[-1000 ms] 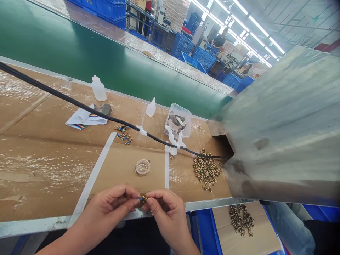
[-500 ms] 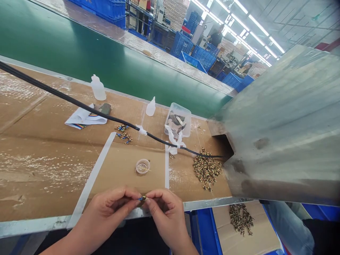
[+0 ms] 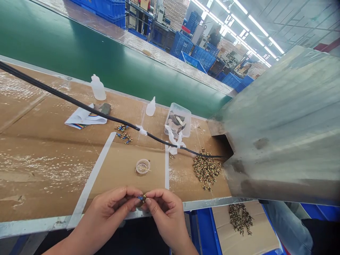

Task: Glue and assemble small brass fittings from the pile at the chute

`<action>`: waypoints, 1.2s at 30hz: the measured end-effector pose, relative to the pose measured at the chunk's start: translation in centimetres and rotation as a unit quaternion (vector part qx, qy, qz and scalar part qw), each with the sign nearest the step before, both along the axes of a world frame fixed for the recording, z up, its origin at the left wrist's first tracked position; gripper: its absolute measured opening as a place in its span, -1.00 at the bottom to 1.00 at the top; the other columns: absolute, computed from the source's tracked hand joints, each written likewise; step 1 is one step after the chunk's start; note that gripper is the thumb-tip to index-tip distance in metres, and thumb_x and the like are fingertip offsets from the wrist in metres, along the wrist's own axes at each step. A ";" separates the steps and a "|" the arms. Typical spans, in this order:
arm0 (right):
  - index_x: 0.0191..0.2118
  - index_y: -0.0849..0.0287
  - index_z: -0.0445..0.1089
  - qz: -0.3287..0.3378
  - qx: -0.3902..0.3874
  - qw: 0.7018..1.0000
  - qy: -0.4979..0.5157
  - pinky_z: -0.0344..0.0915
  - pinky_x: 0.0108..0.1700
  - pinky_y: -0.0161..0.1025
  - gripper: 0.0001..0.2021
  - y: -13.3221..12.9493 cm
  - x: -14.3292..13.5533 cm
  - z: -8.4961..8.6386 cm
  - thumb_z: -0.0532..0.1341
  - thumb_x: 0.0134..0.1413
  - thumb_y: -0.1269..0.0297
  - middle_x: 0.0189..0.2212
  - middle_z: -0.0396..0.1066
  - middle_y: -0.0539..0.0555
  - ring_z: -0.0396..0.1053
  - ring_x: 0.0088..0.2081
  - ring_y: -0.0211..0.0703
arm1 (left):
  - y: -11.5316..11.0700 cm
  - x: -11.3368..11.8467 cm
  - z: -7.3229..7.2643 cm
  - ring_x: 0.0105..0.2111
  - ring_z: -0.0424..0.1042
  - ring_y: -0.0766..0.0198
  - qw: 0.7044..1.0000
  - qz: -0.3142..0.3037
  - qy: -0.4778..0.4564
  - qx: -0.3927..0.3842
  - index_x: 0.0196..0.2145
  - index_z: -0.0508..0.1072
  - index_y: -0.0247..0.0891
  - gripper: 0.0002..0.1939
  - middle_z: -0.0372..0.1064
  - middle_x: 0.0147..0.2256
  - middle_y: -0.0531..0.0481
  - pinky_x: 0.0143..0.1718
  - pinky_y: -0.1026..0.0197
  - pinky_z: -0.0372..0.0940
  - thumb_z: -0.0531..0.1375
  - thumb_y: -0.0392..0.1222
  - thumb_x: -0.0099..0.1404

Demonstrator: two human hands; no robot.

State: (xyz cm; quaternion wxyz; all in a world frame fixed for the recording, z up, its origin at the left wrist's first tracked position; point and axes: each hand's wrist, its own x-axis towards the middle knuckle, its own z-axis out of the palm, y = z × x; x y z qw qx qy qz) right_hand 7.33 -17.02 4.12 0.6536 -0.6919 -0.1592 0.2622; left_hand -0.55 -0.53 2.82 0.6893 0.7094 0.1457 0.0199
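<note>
Over the table's front edge, my left hand (image 3: 110, 209) and my right hand (image 3: 167, 210) meet at the fingertips. Both are closed in a pinch on one small blue, black and gold part (image 3: 142, 198); its exact kind is too small to make out. Beyond them a small round clear dish (image 3: 142, 166) with a thin stick across its rim stands on the cardboard sheet (image 3: 114, 166). A large pile of small gold and black parts (image 3: 207, 168) lies to the right. Farther back on the left is a small group of similar parts with blue (image 3: 123, 134).
A taped black cable (image 3: 117, 122) runs across the table. Behind it stand two white bottles (image 3: 98, 88) and a clear tub (image 3: 178, 120). A large metal housing (image 3: 281, 134) rises at right. Lower right, more parts (image 3: 241, 219) lie on cardboard, beside a person's leg (image 3: 289, 226).
The small part has turned slightly between my fingertips, showing more of its gold and black end. My hands stay in nearly the same place.
</note>
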 end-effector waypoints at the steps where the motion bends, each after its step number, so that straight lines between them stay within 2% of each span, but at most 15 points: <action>1: -0.26 0.19 0.52 0.002 -0.002 1.000 -0.013 0.43 -0.32 -0.32 -0.87 0.0 0.1 0.1 0.29 0.17 0.24 -0.40 0.54 0.08 0.54 -0.39 -0.17 | 0.0 0.0 0.0 -0.31 0.56 0.17 1.000 -0.008 0.009 -0.013 -0.22 0.56 -0.11 -0.79 0.57 -0.31 0.01 -0.25 0.24 0.48 0.20 -0.01 0.31; 4: -0.27 0.18 0.54 0.007 -0.012 0.998 -0.066 0.41 -0.33 -0.33 -0.89 -0.1 0.4 0.5 0.28 0.18 0.28 -0.37 0.52 0.07 0.51 -0.40 -0.20 | 0.1 0.1 0.2 -0.34 0.51 0.17 0.996 -0.022 0.054 -0.072 -0.22 0.55 -0.14 -0.74 0.52 -0.38 0.01 -0.28 0.21 0.45 0.20 0.06 0.30; 8: -0.32 0.16 0.54 0.015 -0.048 0.991 -0.121 0.33 -0.34 -0.34 -0.88 0.0 0.8 0.8 0.28 0.18 0.26 -0.42 0.49 0.04 0.44 -0.38 -0.22 | 0.3 0.6 1.0 -0.44 0.42 0.23 0.983 -0.045 0.114 -0.135 -0.28 0.54 -0.18 -0.67 0.45 -0.47 0.05 -0.35 0.23 0.35 0.21 0.14 0.27; 12: -0.33 0.19 0.49 0.015 -0.063 0.992 -0.107 0.28 -0.37 -0.34 -0.82 0.1 0.7 0.8 0.25 0.20 0.20 -0.44 0.44 0.03 0.39 -0.42 -0.24 | 0.3 0.8 1.5 -0.47 0.38 0.27 0.980 -0.056 0.135 -0.134 -0.38 0.51 -0.21 -0.60 0.43 -0.48 0.06 -0.38 0.24 0.28 0.18 0.20 0.28; 18: -0.37 0.21 0.46 0.008 -0.070 0.993 -0.095 0.23 -0.40 -0.33 -0.77 0.1 0.6 0.6 0.23 0.21 0.16 -0.48 0.40 0.02 0.33 -0.44 -0.24 | 0.2 0.8 1.2 -0.48 0.36 0.26 0.981 -0.063 0.132 -0.130 -0.36 0.49 -0.22 -0.56 0.41 -0.47 0.05 -0.39 0.23 0.27 0.16 0.23 0.28; 28: -0.36 0.21 0.47 0.012 -0.071 0.993 -0.092 0.28 -0.40 -0.35 -0.76 -0.1 0.7 0.6 0.23 0.20 0.14 -0.46 0.42 0.05 0.36 -0.44 -0.23 | 0.2 0.9 1.6 -0.52 0.37 0.26 0.984 -0.053 0.124 -0.113 -0.40 0.49 -0.23 -0.57 0.42 -0.49 0.03 -0.42 0.24 0.31 0.17 0.23 0.25; 30: -0.33 0.20 0.48 -0.008 -0.067 0.994 -0.090 0.30 -0.40 -0.35 -0.74 -0.6 0.9 0.4 0.22 0.22 0.11 -0.45 0.42 0.05 0.37 -0.45 -0.24 | 1.4 0.9 2.0 -0.51 0.40 0.23 0.991 -0.039 0.110 -0.058 -0.40 0.49 -0.21 -0.56 0.44 -0.49 0.02 -0.42 0.22 0.34 0.13 0.23 0.26; 32: -0.32 0.20 0.49 -0.045 -0.061 0.993 -0.087 0.30 -0.41 -0.36 -0.72 -1.0 1.4 -0.1 0.22 0.22 0.07 -0.47 0.40 0.04 0.36 -0.47 -0.25 | 3.4 1.3 2.6 -0.48 0.44 0.18 0.993 -0.001 0.083 0.081 -0.38 0.51 -0.19 -0.58 0.46 -0.51 0.01 -0.41 0.22 0.35 0.09 0.21 0.28; 33: -0.33 0.20 0.49 -0.065 -0.056 0.993 -0.086 0.29 -0.42 -0.36 -0.71 -1.2 1.6 -0.3 0.23 0.21 0.05 -0.49 0.39 0.03 0.35 -0.48 -0.25 | 4.7 1.8 2.8 -0.47 0.45 0.16 0.982 0.025 0.065 0.173 -0.38 0.51 -0.17 -0.59 0.46 -0.52 0.01 -0.41 0.22 0.34 0.07 0.19 0.29; 35: -0.34 0.20 0.50 -0.095 -0.048 0.991 -0.081 0.28 -0.45 -0.38 -0.69 -1.5 2.0 -0.9 0.26 0.18 0.01 -0.52 0.37 0.02 0.33 -0.50 -0.26 | 7.4 3.1 3.2 -0.45 0.47 0.15 0.932 0.069 0.048 0.353 -0.33 0.52 -0.14 -0.60 0.50 -0.48 0.02 -0.40 0.23 0.33 0.03 0.15 0.32; 36: -0.34 0.20 0.50 -0.105 -0.044 0.990 -0.078 0.27 -0.46 -0.39 -0.68 -1.5 2.1 -1.2 0.28 0.16 0.00 -0.53 0.37 0.01 0.32 -0.51 -0.26 | 8.7 3.9 3.3 -0.46 0.46 0.14 0.918 0.086 0.043 0.384 -0.32 0.51 -0.15 -0.61 0.50 -0.48 0.02 -0.41 0.22 0.31 0.02 0.12 0.32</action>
